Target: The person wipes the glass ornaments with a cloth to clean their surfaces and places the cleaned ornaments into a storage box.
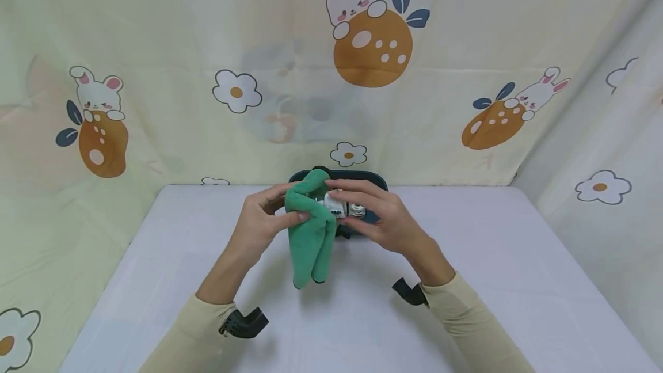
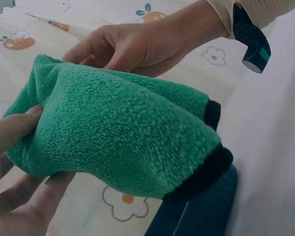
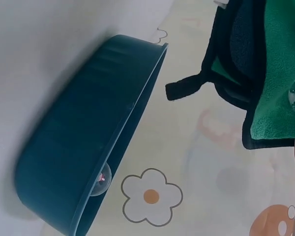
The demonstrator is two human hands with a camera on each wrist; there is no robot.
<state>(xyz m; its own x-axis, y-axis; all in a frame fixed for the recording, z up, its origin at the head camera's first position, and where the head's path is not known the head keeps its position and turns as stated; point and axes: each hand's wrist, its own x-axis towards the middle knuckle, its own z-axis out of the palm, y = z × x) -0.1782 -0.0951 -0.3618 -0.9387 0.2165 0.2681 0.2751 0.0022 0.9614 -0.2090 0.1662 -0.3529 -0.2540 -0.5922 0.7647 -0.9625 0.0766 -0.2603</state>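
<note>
My left hand [image 1: 259, 217] grips a fuzzy green cloth [image 1: 311, 240] with dark edging, thumb in front and fingers behind; its lower folds hang down. In the left wrist view the cloth [image 2: 118, 128] covers much of the frame. Close on the right, my right hand [image 1: 385, 217] holds a small white object [image 1: 335, 205] with dark marks between thumb and fingers, against the cloth. Its kind is unclear. In the right wrist view the cloth [image 3: 280, 73] shows a dark hanging loop, and only a sliver of the object appears.
Behind the hands, a dark teal bin [image 3: 83, 132] stands on the white table [image 1: 207, 263], against the patterned curtain [image 1: 171, 102]. A clear round thing [image 3: 102, 179] with a bit of red and white lies inside the bin. Black wrist cameras show on both sleeves.
</note>
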